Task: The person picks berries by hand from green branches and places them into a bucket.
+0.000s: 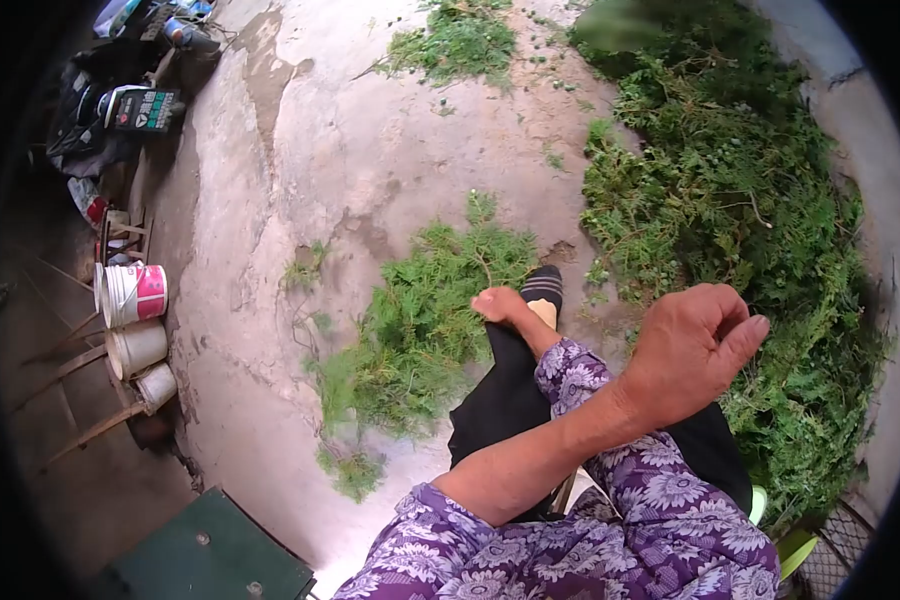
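Observation:
My forearms cross over my lap, the left one on top. My left hand is raised at the right, in front of the big heap of green conifer branches. Its fingers are curled in and the thumb lies against them; whatever they might hold is hidden. Lower down, my right hand is beside my knee, at the edge of a smaller pile of feathery green sprigs. Its fingers look closed, but their tips and anything in them are not clear. A striped dark shoe or sock shows just beyond this hand.
Another small pile of greenery lies farther off, with small round green bits scattered around it. White buckets and wooden frames line the left side, below a dark box. A dark green panel is at the lower left.

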{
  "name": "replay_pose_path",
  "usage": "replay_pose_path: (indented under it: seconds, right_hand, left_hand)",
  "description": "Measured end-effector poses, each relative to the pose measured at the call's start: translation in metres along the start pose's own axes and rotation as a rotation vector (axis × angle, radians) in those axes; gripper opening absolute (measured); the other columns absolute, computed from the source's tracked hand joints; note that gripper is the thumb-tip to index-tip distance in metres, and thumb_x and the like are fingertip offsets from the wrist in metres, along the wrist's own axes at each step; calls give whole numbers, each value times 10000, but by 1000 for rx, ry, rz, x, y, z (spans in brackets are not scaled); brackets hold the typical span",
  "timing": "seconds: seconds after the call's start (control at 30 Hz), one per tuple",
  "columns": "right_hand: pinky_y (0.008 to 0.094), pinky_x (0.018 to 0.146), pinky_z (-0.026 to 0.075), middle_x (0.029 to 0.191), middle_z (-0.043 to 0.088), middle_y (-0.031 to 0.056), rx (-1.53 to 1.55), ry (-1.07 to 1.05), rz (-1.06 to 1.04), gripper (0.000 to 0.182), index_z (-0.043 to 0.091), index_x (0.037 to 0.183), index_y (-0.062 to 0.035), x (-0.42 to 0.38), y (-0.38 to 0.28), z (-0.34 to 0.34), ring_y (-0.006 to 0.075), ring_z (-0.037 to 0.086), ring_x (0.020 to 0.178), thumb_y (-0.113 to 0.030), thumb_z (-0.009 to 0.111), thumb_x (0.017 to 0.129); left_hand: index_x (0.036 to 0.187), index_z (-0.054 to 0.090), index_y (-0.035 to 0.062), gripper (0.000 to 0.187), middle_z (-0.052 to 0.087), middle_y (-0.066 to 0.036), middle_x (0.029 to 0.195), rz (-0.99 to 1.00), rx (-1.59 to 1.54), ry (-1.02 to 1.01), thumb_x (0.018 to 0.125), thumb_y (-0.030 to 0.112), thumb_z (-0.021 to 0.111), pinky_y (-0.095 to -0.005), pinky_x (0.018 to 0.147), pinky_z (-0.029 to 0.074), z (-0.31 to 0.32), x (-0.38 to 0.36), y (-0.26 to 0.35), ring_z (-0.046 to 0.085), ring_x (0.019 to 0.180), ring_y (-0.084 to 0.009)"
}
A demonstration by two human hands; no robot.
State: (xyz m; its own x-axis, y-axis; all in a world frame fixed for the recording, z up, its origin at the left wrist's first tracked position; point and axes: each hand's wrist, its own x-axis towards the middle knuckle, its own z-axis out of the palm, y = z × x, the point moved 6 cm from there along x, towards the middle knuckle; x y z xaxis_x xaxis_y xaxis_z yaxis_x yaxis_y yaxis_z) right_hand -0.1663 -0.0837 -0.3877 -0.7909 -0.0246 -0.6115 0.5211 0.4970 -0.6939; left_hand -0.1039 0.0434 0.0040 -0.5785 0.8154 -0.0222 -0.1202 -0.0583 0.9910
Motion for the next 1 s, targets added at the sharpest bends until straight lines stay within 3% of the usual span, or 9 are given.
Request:
replay_pose_path:
  seconds: [0.2,0.43,0.47,0.53,0.57,0.7,0.83,0.93,1.0]
  right_hand:
    - [191,528,405,703,605,31,1082,275,-35,204,622,916,18,-45,-29,-84,51,529,610,-123,588,772]
    - [189,646,402,874,600,37,876,523,-138,270,570,1059,21,-199,-53,-206,90,522,721,-101,564,819]
    - [227,721,408,946,580,66,1408,278,-447,294,540,1092,34,-218,-62,-208,112,519,819,-116,537,840]
    - [276,813,408,1040,548,118,1207,407,-461,306,508,1118,59,-275,-44,-225,144,510,951,-115,485,867]
    - [287,830,403,1063,536,143,437,727,-196,295,505,1111,72,-305,-32,-244,155,503,984,-99,461,874]
    - [295,833,413,1032,554,162,716,902,-330,254,528,1048,102,-368,-64,-252,185,519,982,-26,466,838]
    - [315,814,433,945,596,147,-97,910,-400,237,595,958,64,-409,-88,-250,232,569,895,35,494,745]
    - [314,754,448,888,594,147,-106,840,-303,213,609,858,36,-411,-121,-229,271,582,820,84,535,664]
    - [312,711,460,852,590,134,-182,913,-347,192,613,824,21,-416,-114,-222,268,581,786,81,574,646]
  left_hand:
    - [724,562,-9,277,485,-59,558,38,9,26,800,254,607,-262,451,360,-1,-2,3,453,498,-106]
    - [709,544,1,177,546,-126,666,-4,96,187,732,167,603,-398,742,396,-24,1,5,546,687,-310]
    - [709,544,1,177,546,-126,666,-6,114,244,732,167,603,-398,742,396,-31,2,2,546,687,-310]
    - [855,531,-7,233,540,-174,878,71,222,448,728,172,607,-412,826,358,-43,2,4,518,835,-321]
    - [855,531,-7,233,540,-174,878,72,233,475,728,172,607,-412,826,358,-46,3,3,518,835,-321]
    - [1125,409,-30,510,435,-229,1105,145,323,834,733,220,619,-401,875,354,-48,3,-9,443,986,-340]
    - [1185,364,-30,605,492,-191,1038,-143,-163,493,768,339,603,-380,802,401,-10,18,-39,493,866,-274]
    - [1161,423,-14,528,529,-210,1073,-173,-228,226,787,331,567,-373,833,403,3,23,-40,522,960,-296]
    - [998,528,-17,358,609,-145,838,-230,-59,235,824,297,534,-354,646,463,4,21,-28,583,709,-206]
